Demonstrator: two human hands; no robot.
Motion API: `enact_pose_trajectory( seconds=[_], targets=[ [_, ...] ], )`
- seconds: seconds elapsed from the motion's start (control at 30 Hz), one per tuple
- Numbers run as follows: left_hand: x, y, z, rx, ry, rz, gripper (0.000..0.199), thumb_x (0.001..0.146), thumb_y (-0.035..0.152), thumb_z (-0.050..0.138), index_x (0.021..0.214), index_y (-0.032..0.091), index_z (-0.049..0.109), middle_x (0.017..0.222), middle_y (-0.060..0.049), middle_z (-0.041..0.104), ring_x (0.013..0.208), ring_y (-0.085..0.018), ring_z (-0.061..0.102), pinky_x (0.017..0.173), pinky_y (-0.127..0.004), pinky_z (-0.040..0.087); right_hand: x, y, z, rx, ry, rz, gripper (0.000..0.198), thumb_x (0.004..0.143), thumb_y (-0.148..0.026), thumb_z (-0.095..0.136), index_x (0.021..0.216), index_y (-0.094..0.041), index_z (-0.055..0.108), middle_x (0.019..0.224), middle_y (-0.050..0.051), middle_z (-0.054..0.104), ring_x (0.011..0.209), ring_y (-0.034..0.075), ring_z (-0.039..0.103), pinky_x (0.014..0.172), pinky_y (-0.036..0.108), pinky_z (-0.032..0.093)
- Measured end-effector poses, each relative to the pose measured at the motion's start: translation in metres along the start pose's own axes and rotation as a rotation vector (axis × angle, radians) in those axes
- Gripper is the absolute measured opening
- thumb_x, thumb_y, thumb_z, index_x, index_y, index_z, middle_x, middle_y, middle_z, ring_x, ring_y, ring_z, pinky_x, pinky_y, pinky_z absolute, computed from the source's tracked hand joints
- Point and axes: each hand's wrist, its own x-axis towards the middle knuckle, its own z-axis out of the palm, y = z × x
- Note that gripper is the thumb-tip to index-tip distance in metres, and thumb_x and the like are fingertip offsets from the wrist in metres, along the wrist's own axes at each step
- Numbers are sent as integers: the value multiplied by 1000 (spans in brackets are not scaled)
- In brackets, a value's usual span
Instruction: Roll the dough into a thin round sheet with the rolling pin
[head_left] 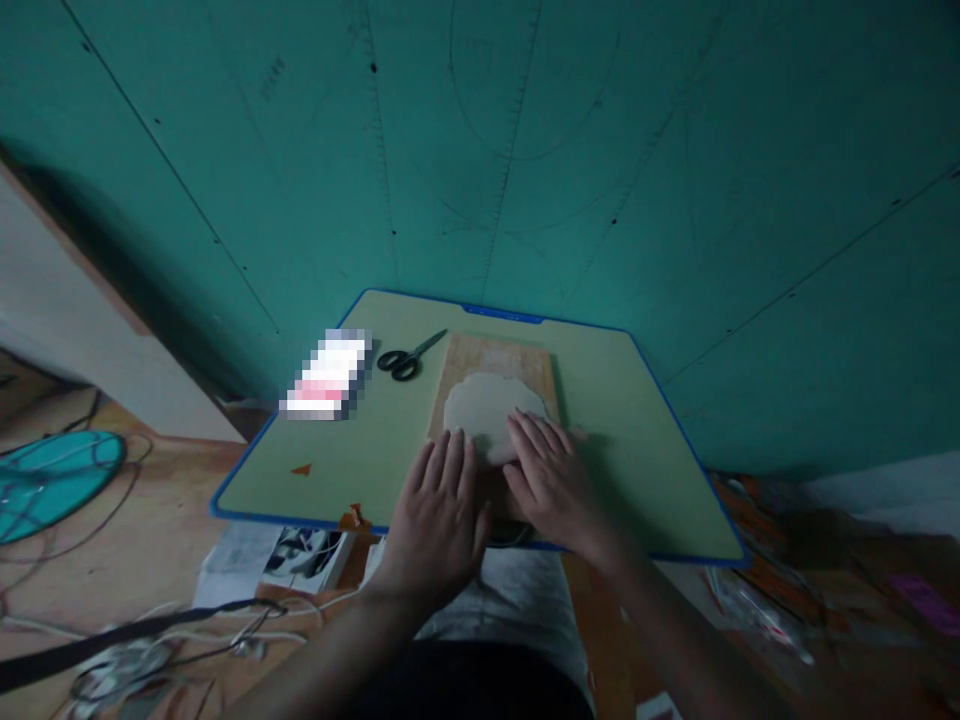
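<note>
A flat, pale round sheet of what looks like dough (484, 405) with a wavy rim lies on a wooden board (499, 352). My right hand (551, 480) rests palm down on the sheet's near right part, its fingers stretched out. At the near left edge of the sheet, my left hand (442, 500) lies with straight fingers and the thumb apart. Their palms hide the near end of the board. A small pale tip pokes out beyond my right hand; I cannot make out what it belongs to.
Scissors with black handles (405, 362) and a blurred-out bright phone-like object (330, 375) lie left of the board on a blue-edged table (637, 450). An orange scrap (301, 469) is near its left side. A green wall (480, 150) stands behind; cables (172, 635) clutter the floor.
</note>
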Motion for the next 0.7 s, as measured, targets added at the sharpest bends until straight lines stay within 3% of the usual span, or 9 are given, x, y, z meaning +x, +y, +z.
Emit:
enact_pose_trajectory(
  seconds=[0.17,0.33,0.5,0.7],
  targets=[
    [-14,2,-2,-13,-25,50,61,96,37,44,143,-2,40,148,-26,48,139,-36,44,115,-48,35,-21,-4,0,-35,15,-39,56,94,-20,38,147,-3,41,154,17,44,145,27,36,120,50,29],
    [-7,-5,5,10,-39,40,64,96,44,47,141,0,45,146,-25,50,138,-36,46,112,-49,37,-22,-4,0,-63,19,-43,60,92,-21,40,150,-1,37,156,19,40,147,30,31,120,53,30],
    [17,-22,11,-7,-74,24,59,98,43,46,141,3,49,143,-23,54,133,-34,52,107,-48,43,5,9,-3,-12,-23,-59,55,94,-22,38,147,-6,44,151,16,49,142,28,41,120,49,31],
    [46,-45,24,-13,-92,-81,61,95,49,53,143,11,50,154,-24,41,138,-37,46,106,-52,43,49,30,1,43,-3,6,42,99,-32,40,132,-16,61,141,14,59,130,26,52,113,45,38]
  ],
)
